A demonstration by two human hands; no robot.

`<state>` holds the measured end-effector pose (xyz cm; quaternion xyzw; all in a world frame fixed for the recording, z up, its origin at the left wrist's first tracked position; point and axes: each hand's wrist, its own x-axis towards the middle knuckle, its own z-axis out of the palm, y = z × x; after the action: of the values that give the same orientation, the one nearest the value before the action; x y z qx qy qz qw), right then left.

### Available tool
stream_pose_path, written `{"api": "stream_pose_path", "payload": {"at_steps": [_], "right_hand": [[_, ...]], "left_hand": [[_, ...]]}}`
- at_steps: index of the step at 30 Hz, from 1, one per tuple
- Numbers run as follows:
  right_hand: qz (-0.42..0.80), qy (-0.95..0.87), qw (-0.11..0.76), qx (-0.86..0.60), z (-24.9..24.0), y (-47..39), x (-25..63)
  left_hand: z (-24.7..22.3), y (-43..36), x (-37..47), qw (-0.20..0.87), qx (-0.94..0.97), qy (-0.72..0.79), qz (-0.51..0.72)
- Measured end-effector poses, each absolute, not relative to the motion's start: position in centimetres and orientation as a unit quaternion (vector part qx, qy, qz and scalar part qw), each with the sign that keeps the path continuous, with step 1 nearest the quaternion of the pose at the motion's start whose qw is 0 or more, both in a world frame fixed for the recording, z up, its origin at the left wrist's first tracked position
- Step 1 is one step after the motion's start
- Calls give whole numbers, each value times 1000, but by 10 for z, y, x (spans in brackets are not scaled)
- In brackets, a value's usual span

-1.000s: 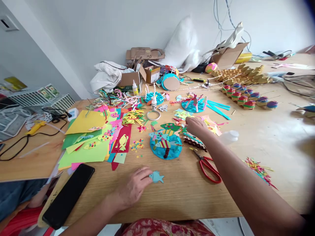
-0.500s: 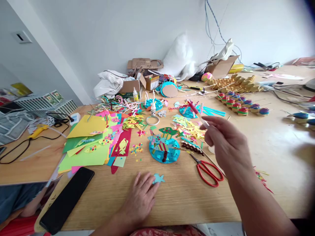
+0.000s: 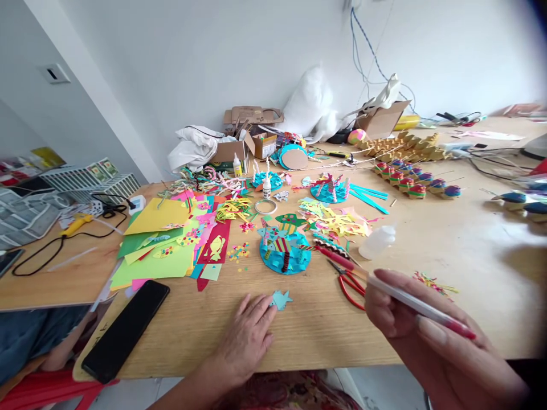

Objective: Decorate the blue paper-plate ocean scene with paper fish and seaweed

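The right hand (image 3: 444, 347), its wrist blurred and dark, is closed around a red-and-clear pen (image 3: 399, 295); some fingers are hidden. The left hand (image 3: 252, 336) lies open and palm down on the tabletop (image 3: 325, 341), fingertips at the left end of the blue fish (image 3: 281, 300). From this fish, the blue disc (image 3: 273, 263) sits at 12 o'clock and the scissors (image 3: 351, 292) near 3, partly behind the pen. The phone (image 3: 126, 330) is at 9 o'clock, beside illegible handwriting (image 3: 101, 331). The bottle's (image 3: 266, 189) label is too small to read.
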<state>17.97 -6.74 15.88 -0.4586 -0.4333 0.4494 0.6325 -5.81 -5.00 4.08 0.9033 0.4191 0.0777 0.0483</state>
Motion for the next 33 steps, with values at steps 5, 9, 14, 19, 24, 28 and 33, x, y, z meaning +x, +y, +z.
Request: {"api": "stream_pose_path", "payload": {"at_steps": [5, 9, 14, 19, 24, 28, 33], "right_hand": [[468, -398, 622, -486, 133, -77, 179], [401, -436, 594, -545, 123, -79, 181], [366, -453, 571, -579, 116, -72, 173], [457, -493, 543, -504, 92, -55, 164], [468, -533, 472, -524, 67, -38, 154], [433, -544, 482, -533, 58, -31, 145], [448, -593, 407, -531, 63, -28, 147]], "left_hand": [[39, -53, -59, 47, 906, 413, 82], [34, -53, -56, 44, 902, 421, 85], [35, -49, -53, 41, 904, 417, 82], [49, -44, -58, 57, 909, 403, 95], [55, -37, -66, 66, 922, 375, 74], [51, -31, -65, 62, 930, 359, 56], [48, -23, -59, 46, 938, 338, 57]]}}
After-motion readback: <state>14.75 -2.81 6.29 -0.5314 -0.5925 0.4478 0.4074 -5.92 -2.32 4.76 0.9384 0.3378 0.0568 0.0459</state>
